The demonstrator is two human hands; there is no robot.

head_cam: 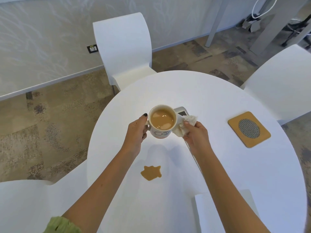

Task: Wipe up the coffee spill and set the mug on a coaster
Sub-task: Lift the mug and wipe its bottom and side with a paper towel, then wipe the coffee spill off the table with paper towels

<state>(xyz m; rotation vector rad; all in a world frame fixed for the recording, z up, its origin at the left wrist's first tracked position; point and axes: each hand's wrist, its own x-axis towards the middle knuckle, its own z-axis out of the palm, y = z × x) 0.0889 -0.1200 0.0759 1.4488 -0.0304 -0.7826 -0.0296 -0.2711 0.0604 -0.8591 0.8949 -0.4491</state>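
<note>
At the far left a white chair is seen beside the round white tabletop. The left hand is closed around the handle of the mug, which is nearly full of milky coffee and appears to be held just above the tabletop, upright, though contact with the surface cannot be ruled out. Below and nearer the body, between the two forearms, the coffee spill is seen as a small tan puddle, still unwiped. To the right of the mug, a crumpled tissue is pinched in the right hand and pressed against the mug's side. A phone is partly hidden behind the mug. Further right, well apart from both hands, the coaster lies flat, a tan square with a round mesh centre. The coaster lies to the right of the mug and is nearer the right hand, whereas the mug is carried by the left; a rightward crossing reach would therefore be called for. The spill lies back toward the body from the tissue hand. Both forearms are extended forward, wrists nearly level.
</note>
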